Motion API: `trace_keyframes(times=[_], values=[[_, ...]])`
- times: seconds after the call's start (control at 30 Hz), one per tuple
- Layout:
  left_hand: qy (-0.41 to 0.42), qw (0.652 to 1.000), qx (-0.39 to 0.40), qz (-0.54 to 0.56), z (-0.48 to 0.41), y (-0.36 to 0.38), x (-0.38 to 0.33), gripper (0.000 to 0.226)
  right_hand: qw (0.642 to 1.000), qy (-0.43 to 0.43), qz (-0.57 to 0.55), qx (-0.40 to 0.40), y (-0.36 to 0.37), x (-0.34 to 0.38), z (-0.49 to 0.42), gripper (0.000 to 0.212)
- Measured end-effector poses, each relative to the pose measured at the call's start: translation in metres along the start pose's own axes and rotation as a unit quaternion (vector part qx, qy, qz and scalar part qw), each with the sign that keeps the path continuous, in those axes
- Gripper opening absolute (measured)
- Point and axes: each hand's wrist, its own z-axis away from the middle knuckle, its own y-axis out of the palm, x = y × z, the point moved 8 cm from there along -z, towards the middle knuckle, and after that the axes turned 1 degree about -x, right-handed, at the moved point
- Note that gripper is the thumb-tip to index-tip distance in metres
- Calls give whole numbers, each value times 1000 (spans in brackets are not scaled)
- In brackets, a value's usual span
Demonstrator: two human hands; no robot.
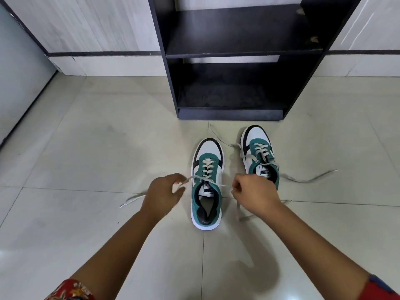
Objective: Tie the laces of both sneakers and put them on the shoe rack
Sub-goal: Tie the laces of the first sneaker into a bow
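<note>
Home entryway, tiled floor, black shoe rack, wood-panelled wall

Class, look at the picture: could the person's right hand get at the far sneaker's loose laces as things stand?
Probably yes. The right hand hovers just beside the far sneaker, with nothing between them, but it is pinching the near sneaker's lace and would have to let go first.

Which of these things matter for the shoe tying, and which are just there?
In use: left hand, right hand, near sneaker, far sneaker, loose laces, black shoe rack.

Just there: tiled floor, wall panels.
</note>
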Motion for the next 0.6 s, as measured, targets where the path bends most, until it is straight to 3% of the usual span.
trace_keyframes(times=[0.07,0.13,0.33,0.47,0.6], values=[[38,999,22,20,-1,8,-16,37,998,-55,-28,-24,4,20,0,36],[46,999,3,27,-3,6,-26,34,995,-80,-47,-46,7,34,-1,37],[73,997,-34,-1,-11,7,-30,10,984,-32,-157,-74,10,29,-6,13],[73,995,-43,-45,-12,9,-33,17,981,-23,-181,-71,11,28,-8,14],[173,974,-53,-140,-7,8,-46,16,985,-44,-137,-93,4,29,-9,22]])
